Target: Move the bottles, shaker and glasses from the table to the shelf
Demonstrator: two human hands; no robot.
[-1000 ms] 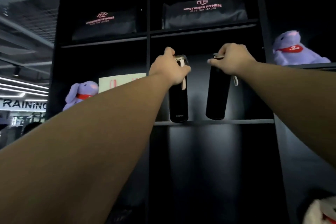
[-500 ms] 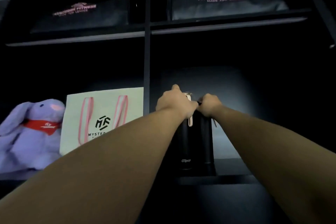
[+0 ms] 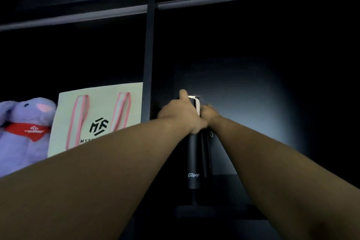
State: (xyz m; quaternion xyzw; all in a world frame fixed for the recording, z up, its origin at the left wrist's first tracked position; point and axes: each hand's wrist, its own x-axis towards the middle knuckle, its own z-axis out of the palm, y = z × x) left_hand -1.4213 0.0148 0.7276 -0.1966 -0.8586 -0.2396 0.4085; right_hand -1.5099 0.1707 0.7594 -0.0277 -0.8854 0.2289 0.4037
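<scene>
I see both bottles now brought together inside the shelf (image 3: pixel 224 178), left hand (image 3: pixel 180 116) clenched on one bottle (image 3: pixel 192 161), right hand (image 3: pixel 209 116) on the other (image 3: pixel 206 154); release looks next

Two bottles stand upright, touching side by side, in the right compartment of the shelf (image 3: pixel 150 48): the left bottle (image 3: pixel 193 163) and the right bottle (image 3: pixel 206 154). In the left compartment, a paper bag (image 3: pixel 97 115) stands right of a plush rabbit (image 3: pixel 23 128).
</scene>
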